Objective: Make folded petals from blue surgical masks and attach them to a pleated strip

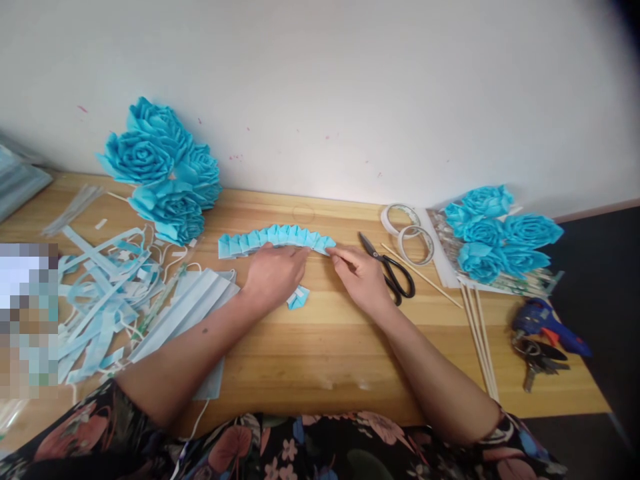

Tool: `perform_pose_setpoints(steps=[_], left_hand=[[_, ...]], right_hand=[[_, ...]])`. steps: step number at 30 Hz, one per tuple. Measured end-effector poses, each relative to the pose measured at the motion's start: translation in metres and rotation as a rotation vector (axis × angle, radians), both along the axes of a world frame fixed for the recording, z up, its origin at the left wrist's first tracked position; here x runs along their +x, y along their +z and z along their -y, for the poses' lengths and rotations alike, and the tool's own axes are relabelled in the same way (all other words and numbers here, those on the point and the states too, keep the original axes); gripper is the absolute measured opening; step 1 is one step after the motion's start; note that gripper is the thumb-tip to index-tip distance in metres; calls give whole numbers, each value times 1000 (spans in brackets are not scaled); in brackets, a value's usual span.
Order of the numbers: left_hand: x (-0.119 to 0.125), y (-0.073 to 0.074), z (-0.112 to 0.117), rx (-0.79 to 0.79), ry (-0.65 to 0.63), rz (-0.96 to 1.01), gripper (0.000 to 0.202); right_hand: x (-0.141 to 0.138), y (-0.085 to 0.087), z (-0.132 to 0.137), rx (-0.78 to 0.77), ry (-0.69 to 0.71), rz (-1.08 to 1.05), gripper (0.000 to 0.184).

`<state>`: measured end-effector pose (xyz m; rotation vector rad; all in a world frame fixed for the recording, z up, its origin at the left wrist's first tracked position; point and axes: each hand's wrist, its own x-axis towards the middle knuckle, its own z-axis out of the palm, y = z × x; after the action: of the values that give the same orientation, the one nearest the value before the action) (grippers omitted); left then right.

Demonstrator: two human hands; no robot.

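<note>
A curved strip of pleated light-blue material lies on the wooden table. My left hand is closed on its lower edge, right of its middle, with the fingertips partly hidden. At the strip's right end, my right hand pinches the tip between thumb and fingers. A small folded blue piece with a white patch sits just below my left hand. Black-handled scissors lie right beside my right hand. Under my left forearm is a pale blue face mask.
Blue strip scraps and white ear loops cover the table's left side. Large blue flowers stand behind them. On the right are tape rolls, smaller blue flowers, wooden sticks, a blue glue gun and keys.
</note>
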<state>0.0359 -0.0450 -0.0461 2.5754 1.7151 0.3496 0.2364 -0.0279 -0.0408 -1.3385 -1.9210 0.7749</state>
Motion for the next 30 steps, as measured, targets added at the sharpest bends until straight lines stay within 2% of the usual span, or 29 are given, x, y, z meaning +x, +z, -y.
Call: perform_pose_setpoints(steps=[6, 16, 23, 30], left_hand=[[0, 0, -1, 3, 4, -8, 30], [1, -1, -1, 24, -16, -1, 45], [4, 1, -3, 59, -17, -88, 40], [5, 1, -4, 46, 3, -71, 36]], right_hand=[[0, 0, 0, 35, 12, 51, 27], [-1, -5, -1, 79, 24, 95, 28], [-3, -6, 0, 95, 30, 128, 29], [-6, -1, -2, 235, -57, 139, 29]])
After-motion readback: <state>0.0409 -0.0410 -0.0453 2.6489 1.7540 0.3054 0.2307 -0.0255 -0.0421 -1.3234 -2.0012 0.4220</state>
